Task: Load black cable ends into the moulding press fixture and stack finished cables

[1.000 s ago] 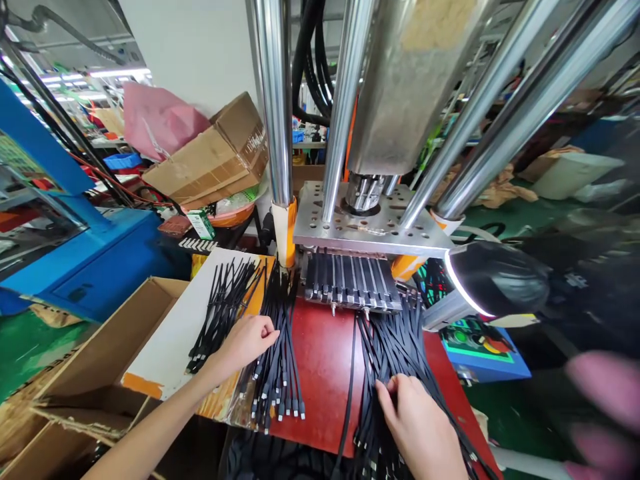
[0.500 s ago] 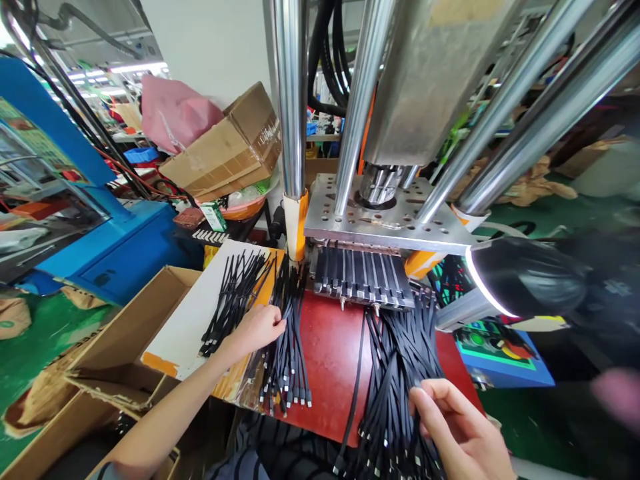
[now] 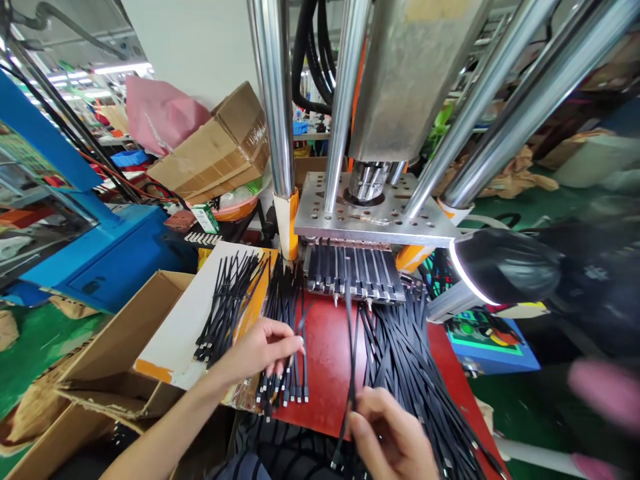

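My left hand (image 3: 265, 348) is closed in a pinch over the left bundle of black flat cables (image 3: 284, 293), and a thin black cable (image 3: 303, 321) rises from its fingertips. My right hand (image 3: 393, 433), lower down and slightly blurred, pinches a single black cable (image 3: 351, 347). That cable runs up toward the slotted metal mould (image 3: 356, 273) under the press plate (image 3: 375, 227). A larger heap of black cables (image 3: 400, 353) with silvery plug ends fans out at the right, partly behind my right hand.
More black cables (image 3: 227, 300) lie on a white board (image 3: 170, 340) at the left, beside an open cardboard box (image 3: 120, 347). Steel columns (image 3: 277, 100) frame the press. A black ring-lit lamp (image 3: 505, 267) juts in from the right. The tabletop (image 3: 325, 360) is red.
My right hand has moved left from the heap, now with one cable stretched toward the mould. My left hand has shifted slightly right and down and pinches a cable. The view has turned slightly.
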`<state>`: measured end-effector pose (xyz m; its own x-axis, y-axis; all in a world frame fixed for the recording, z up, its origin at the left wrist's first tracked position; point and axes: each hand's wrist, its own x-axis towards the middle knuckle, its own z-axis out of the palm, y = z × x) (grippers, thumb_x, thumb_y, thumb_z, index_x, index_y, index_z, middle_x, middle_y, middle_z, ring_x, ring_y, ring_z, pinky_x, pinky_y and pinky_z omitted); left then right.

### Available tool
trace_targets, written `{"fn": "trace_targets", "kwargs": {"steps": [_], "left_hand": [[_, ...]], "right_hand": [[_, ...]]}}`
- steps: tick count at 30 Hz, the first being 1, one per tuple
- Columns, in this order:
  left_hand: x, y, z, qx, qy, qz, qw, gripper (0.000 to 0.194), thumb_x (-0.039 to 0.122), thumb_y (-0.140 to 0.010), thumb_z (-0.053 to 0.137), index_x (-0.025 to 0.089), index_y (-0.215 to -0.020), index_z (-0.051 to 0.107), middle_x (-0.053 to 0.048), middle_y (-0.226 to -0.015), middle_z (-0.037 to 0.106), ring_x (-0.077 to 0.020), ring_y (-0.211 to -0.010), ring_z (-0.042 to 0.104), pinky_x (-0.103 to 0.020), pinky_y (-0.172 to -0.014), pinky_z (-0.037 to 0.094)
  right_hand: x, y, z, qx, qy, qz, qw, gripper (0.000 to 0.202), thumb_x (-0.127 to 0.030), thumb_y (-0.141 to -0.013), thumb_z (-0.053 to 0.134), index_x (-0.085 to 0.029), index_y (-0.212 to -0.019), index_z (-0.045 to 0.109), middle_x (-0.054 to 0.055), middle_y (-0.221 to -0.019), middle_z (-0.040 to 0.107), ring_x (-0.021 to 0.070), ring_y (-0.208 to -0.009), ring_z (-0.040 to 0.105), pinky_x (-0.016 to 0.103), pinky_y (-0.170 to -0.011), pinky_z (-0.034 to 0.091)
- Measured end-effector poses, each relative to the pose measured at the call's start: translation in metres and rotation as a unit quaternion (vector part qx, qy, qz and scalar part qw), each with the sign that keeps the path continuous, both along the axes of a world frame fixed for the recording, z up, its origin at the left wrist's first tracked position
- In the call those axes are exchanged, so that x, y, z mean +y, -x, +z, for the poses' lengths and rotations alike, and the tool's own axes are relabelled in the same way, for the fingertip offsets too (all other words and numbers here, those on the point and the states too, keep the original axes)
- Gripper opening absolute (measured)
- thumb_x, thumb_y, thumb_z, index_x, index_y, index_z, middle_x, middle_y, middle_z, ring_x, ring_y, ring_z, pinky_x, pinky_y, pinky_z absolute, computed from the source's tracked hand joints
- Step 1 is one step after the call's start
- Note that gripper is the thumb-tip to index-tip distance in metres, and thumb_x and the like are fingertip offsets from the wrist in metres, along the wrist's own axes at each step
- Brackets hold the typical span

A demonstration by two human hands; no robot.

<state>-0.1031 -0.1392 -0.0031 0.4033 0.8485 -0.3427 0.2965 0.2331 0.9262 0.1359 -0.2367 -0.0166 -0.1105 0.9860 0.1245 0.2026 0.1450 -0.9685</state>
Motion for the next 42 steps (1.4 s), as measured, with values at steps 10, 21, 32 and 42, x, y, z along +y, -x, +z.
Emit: {"fn": "trace_targets", "kwargs": {"steps": [10,21,32,42], "left_hand": [[-0.053,-0.05,-0.007,-0.069,-0.056,0.043,0.995,0.036,0.047,-0.092,0.065,0.017,-0.072,0.07,0.003,-0.058,0.05,-0.0098,-0.049,0.045,-0.023,-0.048,0.034],[-0.059,-0.052,-0.018,0.08,-0.287,-0.081,0.951,0.016,0.029,-0.095,0.062,0.019,-0.086,0.07,-0.002,-0.077,0.066,-0.0142,-0.068,0.06,-0.024,-0.064,0.045],[0.028,-0.073,0.041,-0.061,-0.173,-0.081,0.98,0.022,0.034,-0.091,0.071,0.014,-0.095,0.078,-0.005,-0.09,0.074,-0.0156,-0.079,0.063,-0.026,-0.072,0.047],[0.006,-0.065,0.049,-0.089,-0.151,-0.09,0.98,0.019,0.031,-0.096,0.066,0.014,-0.088,0.072,-0.004,-0.082,0.073,-0.0129,-0.073,0.062,-0.023,-0.069,0.048]], "right_hand": [[0.0,0.003,-0.024,-0.043,0.028,0.151,0.987,0.023,-0.031,-0.099,0.056,-0.02,-0.078,0.054,-0.003,-0.07,0.051,0.0115,-0.062,0.047,0.021,-0.06,0.039],[0.03,0.013,-0.015,0.075,0.038,-0.067,0.994,0.036,-0.046,-0.1,0.059,-0.018,-0.079,0.063,0.0,-0.072,0.055,0.0128,-0.061,0.048,0.024,-0.056,0.038],[0.003,0.018,-0.042,-0.003,-0.042,-0.041,0.998,0.023,-0.031,-0.103,0.058,-0.021,-0.113,0.076,0.001,-0.077,0.058,0.0134,-0.065,0.056,0.023,-0.059,0.044],[0.003,0.014,-0.037,-0.002,-0.11,-0.071,0.991,0.021,-0.019,-0.102,0.057,-0.025,-0.112,0.075,0.001,-0.086,0.063,0.0118,-0.074,0.062,0.017,-0.066,0.049]]}}
